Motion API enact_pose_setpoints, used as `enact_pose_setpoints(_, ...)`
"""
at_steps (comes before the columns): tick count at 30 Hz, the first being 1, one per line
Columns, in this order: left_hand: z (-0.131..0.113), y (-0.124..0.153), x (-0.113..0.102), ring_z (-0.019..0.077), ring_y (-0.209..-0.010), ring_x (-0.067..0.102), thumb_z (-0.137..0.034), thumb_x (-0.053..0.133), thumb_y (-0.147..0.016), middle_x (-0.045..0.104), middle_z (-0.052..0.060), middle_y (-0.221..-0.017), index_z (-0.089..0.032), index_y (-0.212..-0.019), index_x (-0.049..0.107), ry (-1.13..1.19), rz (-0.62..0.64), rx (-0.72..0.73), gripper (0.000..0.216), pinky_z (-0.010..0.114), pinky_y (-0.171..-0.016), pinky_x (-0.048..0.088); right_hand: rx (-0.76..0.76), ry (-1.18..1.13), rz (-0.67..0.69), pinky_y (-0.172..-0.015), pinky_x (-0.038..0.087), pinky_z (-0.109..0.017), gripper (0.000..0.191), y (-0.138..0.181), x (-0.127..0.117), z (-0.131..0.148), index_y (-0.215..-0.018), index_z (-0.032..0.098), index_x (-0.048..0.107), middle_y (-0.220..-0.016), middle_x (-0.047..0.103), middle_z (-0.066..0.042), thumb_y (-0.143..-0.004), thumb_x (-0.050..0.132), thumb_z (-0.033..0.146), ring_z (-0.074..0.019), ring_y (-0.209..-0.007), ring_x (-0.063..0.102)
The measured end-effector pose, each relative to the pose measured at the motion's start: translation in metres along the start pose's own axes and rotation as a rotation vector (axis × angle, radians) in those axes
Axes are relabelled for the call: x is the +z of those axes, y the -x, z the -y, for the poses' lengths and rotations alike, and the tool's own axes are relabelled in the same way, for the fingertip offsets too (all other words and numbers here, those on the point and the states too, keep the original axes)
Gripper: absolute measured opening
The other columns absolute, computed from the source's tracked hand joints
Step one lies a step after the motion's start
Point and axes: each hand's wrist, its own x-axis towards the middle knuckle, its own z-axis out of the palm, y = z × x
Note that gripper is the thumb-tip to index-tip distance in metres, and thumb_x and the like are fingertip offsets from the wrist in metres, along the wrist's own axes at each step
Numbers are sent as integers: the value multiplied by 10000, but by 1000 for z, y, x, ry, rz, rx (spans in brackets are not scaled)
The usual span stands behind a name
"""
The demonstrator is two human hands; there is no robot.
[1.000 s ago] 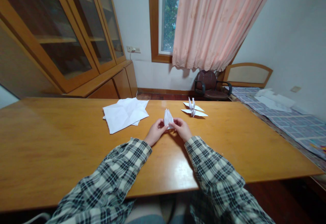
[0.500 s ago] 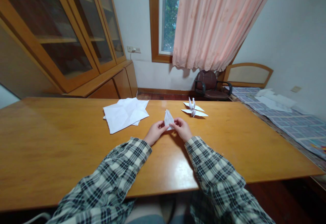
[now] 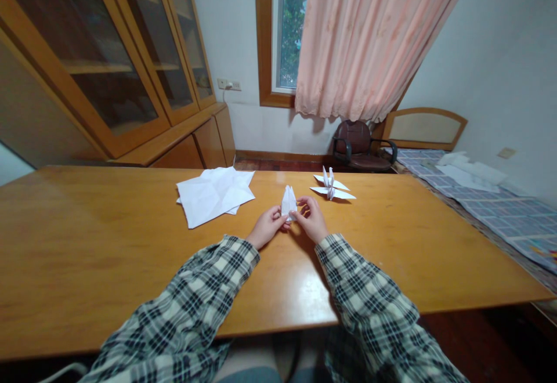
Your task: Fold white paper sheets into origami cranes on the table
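A small folded piece of white paper (image 3: 288, 202), pointed at the top with a crease down its middle, is held just over the table between my hands. My left hand (image 3: 267, 224) pinches its lower left side, thumb in front. On the lower right, the thumb of my right hand (image 3: 311, 219) presses the paper, while that hand's other fingers curl beside its right edge. Two folded paper cranes (image 3: 331, 190) stand close together beyond my right hand. White creased paper sheets (image 3: 215, 194) lie overlapping beyond my left hand.
The wooden table (image 3: 108, 255) spans the view under my arms. Behind it are a glass-doored cabinet (image 3: 156, 122) at left, a brown armchair (image 3: 357, 145) and a pink curtain (image 3: 361, 40). A bed (image 3: 496, 191) with a checked cover runs along the right.
The folded paper now stands slightly more upright, its front facing me more squarely. My right fingers have lifted a little and loosened from its right edge. My left hand has barely shifted.
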Motion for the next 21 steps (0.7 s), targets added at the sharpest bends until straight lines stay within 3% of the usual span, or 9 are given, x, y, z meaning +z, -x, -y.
enact_pose_setpoints(10,-6,3,2,102,-635,586,-359,629,-727,626,28,-789,-133,-991,541,24,-21,-24,358,218,-590,479,52,-83,31,-583,438,-257,277,-1,2,-6,-940,198,540,-874,523,-14,-704,638,304,-116,-648,485)
enact_pose_setpoints(21,-1,1,1,96,-587,545,-331,702,-684,594,10,-743,-116,-1016,512,2,54,-29,439,218,-546,445,78,-99,46,-608,438,-265,272,0,2,-1,-935,188,566,-902,518,-25,-700,639,303,-114,-662,486)
